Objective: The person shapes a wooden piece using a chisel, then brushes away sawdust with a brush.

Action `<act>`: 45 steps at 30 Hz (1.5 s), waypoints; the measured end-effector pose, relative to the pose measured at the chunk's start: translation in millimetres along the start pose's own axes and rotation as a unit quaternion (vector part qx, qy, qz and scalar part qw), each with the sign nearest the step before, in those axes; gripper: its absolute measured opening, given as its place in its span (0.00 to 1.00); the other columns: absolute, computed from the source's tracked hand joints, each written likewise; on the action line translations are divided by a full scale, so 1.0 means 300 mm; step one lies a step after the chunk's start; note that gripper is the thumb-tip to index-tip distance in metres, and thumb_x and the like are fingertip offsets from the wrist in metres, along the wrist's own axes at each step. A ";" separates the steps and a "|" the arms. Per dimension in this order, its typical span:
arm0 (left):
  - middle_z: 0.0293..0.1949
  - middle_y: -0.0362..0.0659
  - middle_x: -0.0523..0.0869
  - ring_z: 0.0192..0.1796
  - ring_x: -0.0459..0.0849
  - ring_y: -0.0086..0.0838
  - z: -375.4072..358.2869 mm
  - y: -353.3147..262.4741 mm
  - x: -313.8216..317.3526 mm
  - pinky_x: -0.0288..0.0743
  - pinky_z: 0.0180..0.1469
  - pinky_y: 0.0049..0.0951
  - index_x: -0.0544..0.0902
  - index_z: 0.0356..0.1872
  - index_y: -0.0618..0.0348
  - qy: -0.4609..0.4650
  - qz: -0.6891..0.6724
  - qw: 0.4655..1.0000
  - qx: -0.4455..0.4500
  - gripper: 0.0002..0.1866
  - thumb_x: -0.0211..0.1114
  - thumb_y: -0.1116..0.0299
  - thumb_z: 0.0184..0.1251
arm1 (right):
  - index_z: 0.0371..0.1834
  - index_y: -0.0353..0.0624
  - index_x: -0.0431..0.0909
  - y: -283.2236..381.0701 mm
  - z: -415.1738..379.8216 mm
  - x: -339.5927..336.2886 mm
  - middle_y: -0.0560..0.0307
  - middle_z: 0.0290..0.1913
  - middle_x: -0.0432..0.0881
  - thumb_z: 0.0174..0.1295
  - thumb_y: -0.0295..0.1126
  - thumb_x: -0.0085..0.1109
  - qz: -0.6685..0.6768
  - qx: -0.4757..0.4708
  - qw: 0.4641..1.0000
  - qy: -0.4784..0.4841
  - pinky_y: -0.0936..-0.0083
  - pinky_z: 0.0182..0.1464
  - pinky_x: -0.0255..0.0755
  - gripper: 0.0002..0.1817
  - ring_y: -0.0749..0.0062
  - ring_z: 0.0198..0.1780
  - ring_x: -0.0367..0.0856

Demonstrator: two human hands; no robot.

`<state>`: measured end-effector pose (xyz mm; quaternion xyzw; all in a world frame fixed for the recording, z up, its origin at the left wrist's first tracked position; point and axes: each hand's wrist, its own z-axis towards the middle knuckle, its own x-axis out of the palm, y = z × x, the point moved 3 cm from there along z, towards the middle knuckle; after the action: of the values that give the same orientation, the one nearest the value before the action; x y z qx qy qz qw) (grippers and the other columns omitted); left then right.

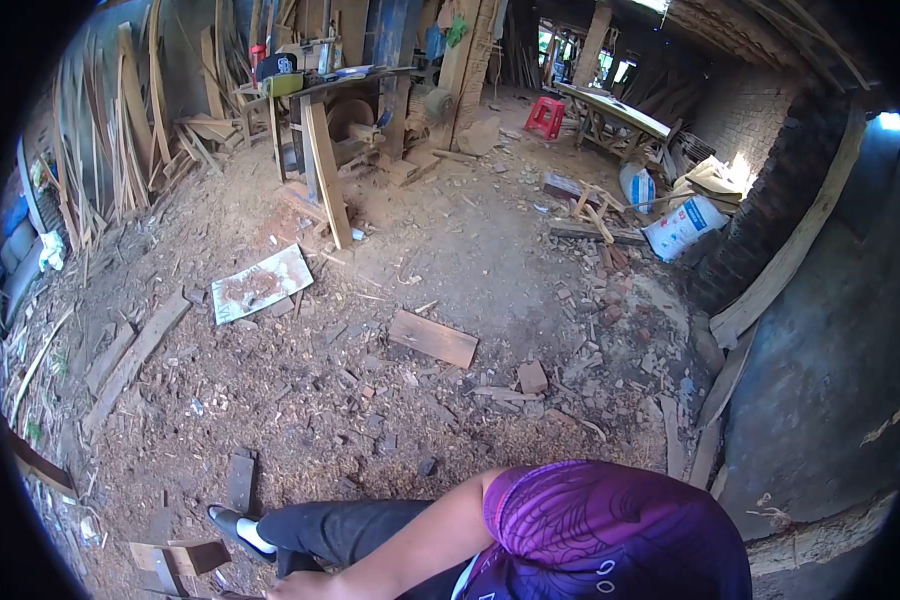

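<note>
Reading the head view: your right arm (425,535) crosses the lower part from a purple sleeve (580,510), above your dark-trousered leg (360,530). Your right hand (305,587) is cut by the bottom edge; its grip cannot be determined. A thin dark item (232,596) lies at that edge just beside it; whether you hold it cannot be confirmed. Your left hand is out of frame, condition undetermined.

The wooden pieces (205,555) lie on the ground to the picture's left of your right hand, apart from it, a narrow grey strip across them. Your sandalled foot (242,530) is near, with a dark flat piece (241,482) just beyond it.

Ground noted as littered with chips and debris. Farther out: a brown board (433,338), a pale sheet (262,285) bearing brown dust, a board (328,180) leaning at a cluttered workbench (332,80), a red stool (545,117) near a long table (625,112), and a printed white sack (685,228).
</note>
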<state>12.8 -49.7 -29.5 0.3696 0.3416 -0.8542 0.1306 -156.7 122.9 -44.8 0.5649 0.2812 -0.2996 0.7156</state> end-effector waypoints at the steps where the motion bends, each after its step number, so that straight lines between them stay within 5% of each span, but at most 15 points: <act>1: 0.54 0.65 0.80 0.55 0.81 0.60 -0.001 -0.010 -0.006 0.74 0.60 0.58 0.82 0.58 0.73 -0.004 0.006 1.000 0.002 0.41 0.52 0.35 0.75 | 0.87 0.43 0.47 -0.012 0.005 0.013 0.45 0.23 0.82 0.70 0.24 0.43 -0.007 -0.016 1.000 -0.021 0.59 0.20 0.74 0.40 0.56 0.21 0.83; 11: 0.49 0.60 0.85 0.53 0.83 0.58 0.020 -0.125 -0.039 0.76 0.60 0.57 0.85 0.54 0.70 -0.003 0.021 0.995 0.098 0.24 0.60 0.58 0.70 | 0.87 0.40 0.47 0.004 0.002 0.031 0.49 0.20 0.80 0.69 0.24 0.44 -0.076 -0.024 0.996 -0.031 0.61 0.18 0.71 0.41 0.61 0.18 0.81; 14: 0.59 0.62 0.80 0.55 0.84 0.53 0.012 -0.110 -0.032 0.82 0.55 0.48 0.84 0.60 0.68 -0.012 0.035 0.991 0.126 0.21 0.59 0.63 0.76 | 0.87 0.40 0.48 -0.014 0.002 0.061 0.50 0.19 0.79 0.68 0.24 0.44 -0.063 -0.020 0.996 -0.059 0.63 0.16 0.70 0.41 0.63 0.17 0.80; 21: 0.56 0.61 0.85 0.52 0.86 0.54 0.036 -0.214 -0.067 0.80 0.58 0.51 0.85 0.58 0.67 -0.004 0.083 0.981 0.174 0.22 0.56 0.59 0.81 | 0.87 0.40 0.48 -0.032 0.016 0.077 0.51 0.18 0.78 0.68 0.24 0.45 -0.093 -0.045 0.990 -0.093 0.65 0.15 0.67 0.42 0.64 0.16 0.78; 26: 0.51 0.61 0.86 0.54 0.83 0.58 0.014 -0.090 -0.036 0.76 0.60 0.56 0.85 0.53 0.70 0.012 -0.008 0.996 0.090 0.22 0.61 0.62 0.68 | 0.88 0.39 0.45 -0.026 0.000 0.074 0.52 0.18 0.78 0.68 0.23 0.45 -0.074 -0.039 0.994 -0.069 0.65 0.14 0.66 0.43 0.65 0.15 0.76; 29: 0.49 0.60 0.87 0.54 0.84 0.57 0.054 -0.252 -0.090 0.77 0.60 0.54 0.86 0.52 0.70 0.029 0.089 0.987 0.129 0.20 0.60 0.64 0.69 | 0.88 0.38 0.45 -0.016 -0.005 0.093 0.53 0.18 0.78 0.68 0.24 0.44 -0.107 -0.046 0.989 -0.094 0.66 0.14 0.66 0.42 0.66 0.14 0.76; 42: 0.51 0.60 0.88 0.54 0.85 0.56 0.027 -0.137 -0.054 0.78 0.60 0.53 0.87 0.55 0.68 -0.019 0.069 0.989 0.130 0.22 0.60 0.60 0.71 | 0.87 0.39 0.48 -0.014 -0.007 0.073 0.53 0.18 0.78 0.68 0.24 0.43 -0.103 -0.070 0.979 -0.159 0.68 0.15 0.68 0.41 0.69 0.16 0.78; 45: 0.51 0.59 0.89 0.53 0.86 0.54 0.027 -0.148 -0.053 0.77 0.60 0.51 0.87 0.57 0.67 -0.018 0.072 0.988 0.135 0.22 0.59 0.59 0.75 | 0.87 0.40 0.48 -0.036 0.011 0.069 0.51 0.19 0.79 0.69 0.25 0.44 -0.094 -0.028 0.994 -0.041 0.66 0.15 0.69 0.41 0.66 0.17 0.80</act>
<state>-1.8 -23.0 7.5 0.3919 0.1931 -0.8875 0.1470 -150.9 115.5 -66.5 0.5028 0.3118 -0.3807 0.7107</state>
